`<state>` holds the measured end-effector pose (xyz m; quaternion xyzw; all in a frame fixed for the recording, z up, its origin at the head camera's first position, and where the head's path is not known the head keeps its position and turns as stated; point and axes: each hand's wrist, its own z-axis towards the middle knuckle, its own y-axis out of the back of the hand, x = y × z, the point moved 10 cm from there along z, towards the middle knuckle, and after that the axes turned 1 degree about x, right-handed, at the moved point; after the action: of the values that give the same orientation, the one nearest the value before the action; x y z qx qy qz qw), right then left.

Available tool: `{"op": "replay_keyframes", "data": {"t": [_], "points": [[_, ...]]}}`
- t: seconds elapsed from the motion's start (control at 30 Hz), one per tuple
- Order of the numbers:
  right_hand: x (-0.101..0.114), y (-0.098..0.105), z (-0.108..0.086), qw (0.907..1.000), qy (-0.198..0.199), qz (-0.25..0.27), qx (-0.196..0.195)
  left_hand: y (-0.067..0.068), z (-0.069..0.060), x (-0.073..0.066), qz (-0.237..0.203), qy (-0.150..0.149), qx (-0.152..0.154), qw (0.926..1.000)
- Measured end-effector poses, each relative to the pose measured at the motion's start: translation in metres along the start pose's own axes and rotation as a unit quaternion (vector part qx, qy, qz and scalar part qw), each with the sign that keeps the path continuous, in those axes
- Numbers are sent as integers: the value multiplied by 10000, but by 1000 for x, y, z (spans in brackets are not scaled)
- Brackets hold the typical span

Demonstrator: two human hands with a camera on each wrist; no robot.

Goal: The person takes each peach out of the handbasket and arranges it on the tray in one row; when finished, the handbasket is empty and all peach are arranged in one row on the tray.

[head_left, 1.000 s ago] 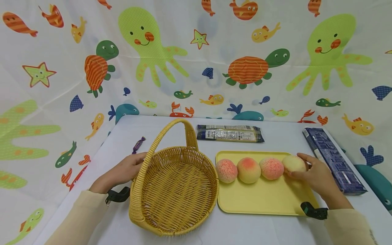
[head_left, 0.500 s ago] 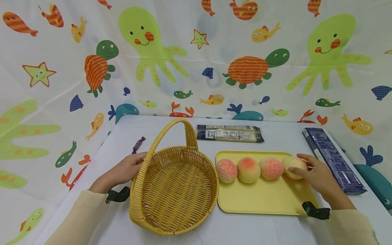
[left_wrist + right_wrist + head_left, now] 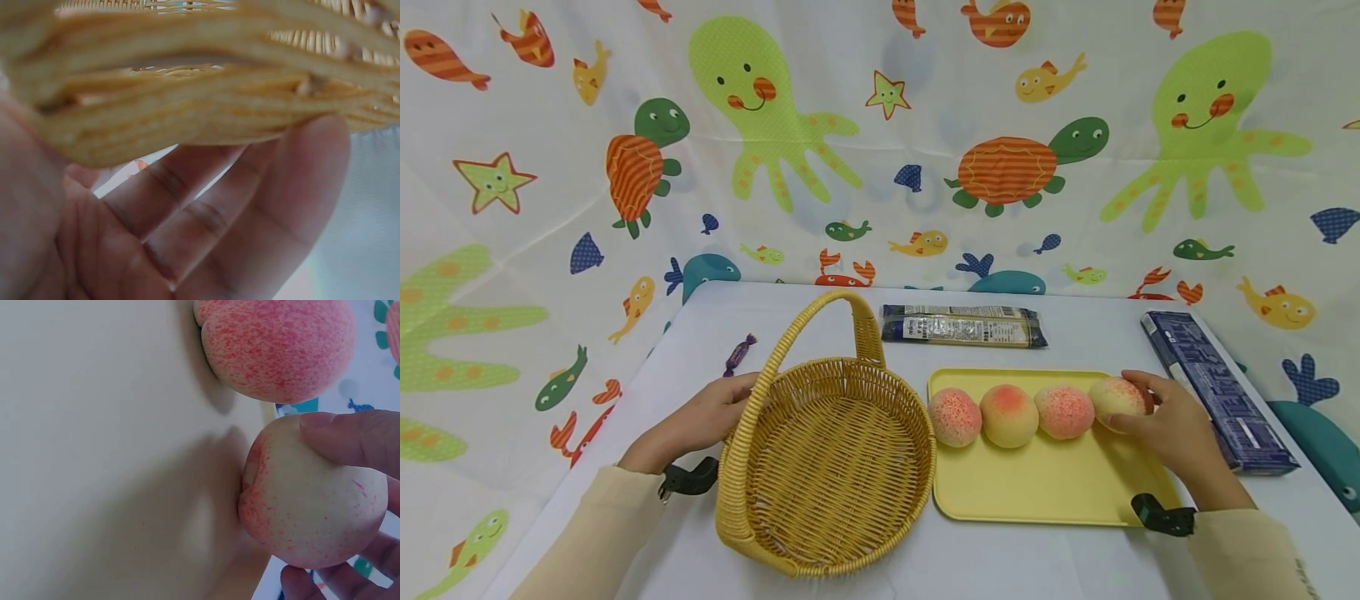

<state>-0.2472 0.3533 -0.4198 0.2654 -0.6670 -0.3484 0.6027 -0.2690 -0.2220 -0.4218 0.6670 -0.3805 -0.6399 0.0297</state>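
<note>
A round wicker basket [image 3: 842, 475] with a tall arched handle [image 3: 790, 333] stands at mid-table. My left hand [image 3: 718, 408] holds its left side; in the left wrist view, fingers [image 3: 250, 212] lie against the woven wall [image 3: 206, 112], and the head view partly hides them behind the handle. My right hand [image 3: 1172, 421] grips the rightmost peach [image 3: 1116, 402] between thumb and fingers, at the right end of a yellow tray [image 3: 1045, 492]. From the right wrist, this peach [image 3: 312, 500] looks pale with red speckles. Three more peaches sit beside it in a row, the nearest being a speckled peach [image 3: 1065, 412].
Behind the tray lies a flat dark-ended packet [image 3: 962, 326]. A long blue box [image 3: 1221, 392] is to the right, close to my right hand. One purple wrapped candy [image 3: 740, 356] lies behind my left hand. A printed cloth [image 3: 887, 150] hangs at the back.
The peach in my right hand has turned, bringing its reddish speckles into view on top. My right hand has shifted slightly. My left hand and the basket stay in place.
</note>
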Motion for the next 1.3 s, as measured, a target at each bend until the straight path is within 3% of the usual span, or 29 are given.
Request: {"op": "replay_keyframes", "data": {"t": [0.2, 0.5, 0.77, 0.93, 1.3], "points": [[4, 1, -3, 9998, 182, -42, -60, 0, 0, 0, -18, 69, -25, 10000], [-3, -7, -4, 9988, 37, 124, 470, 1, 0, -1, 82, 46, -44, 9999], [-6, -9, -3, 9986, -135, 121, 505, 0, -1, 0, -12, 20, -16, 10000], [-5, -11, -4, 9975, -106, 98, 696, 0, 0, 0, 27, 17, -18, 10000], [-4, -11, -6, 9973, -38, 208, 701, 1, 0, 0, 6, 12, -29, 10000]]}}
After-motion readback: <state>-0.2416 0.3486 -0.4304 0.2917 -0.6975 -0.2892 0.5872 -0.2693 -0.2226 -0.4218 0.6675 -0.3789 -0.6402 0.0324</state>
